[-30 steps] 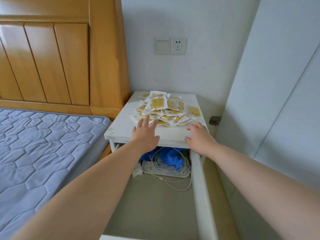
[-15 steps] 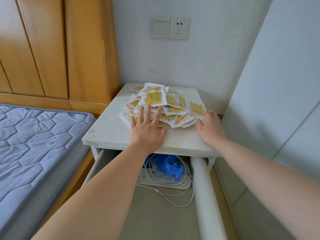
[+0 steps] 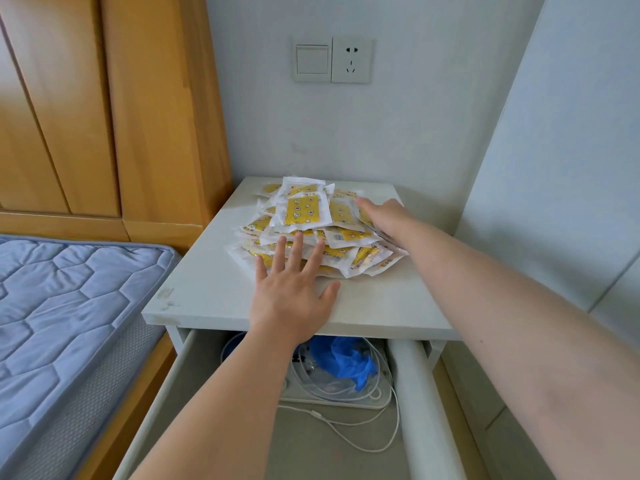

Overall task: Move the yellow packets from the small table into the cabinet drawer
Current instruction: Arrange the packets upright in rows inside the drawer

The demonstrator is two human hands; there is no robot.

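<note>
A heap of yellow packets [image 3: 304, 211] in clear wrappers lies on the white small table [image 3: 207, 289], toward its back. My left hand [image 3: 292, 292] lies flat with fingers spread, its fingertips on the near edge of the heap. My right hand [image 3: 384, 216] reaches over the right side of the heap, fingers extended onto the packets; it holds nothing that I can see. Below the tabletop the drawer [image 3: 426, 410] stands pulled out toward me.
Inside the drawer lie a blue plastic bag [image 3: 343, 358], white cables [image 3: 346, 431] and a white flat device. A blue mattress [image 3: 62, 313] and wooden headboard [image 3: 104, 109] stand at the left. A white wall panel closes in the right side. A switch and socket [image 3: 332, 60] sit on the wall.
Both hands have moved forward from the table's front edge onto the heap. The right hand went farther back along the pile's right side. The camera came closer.
</note>
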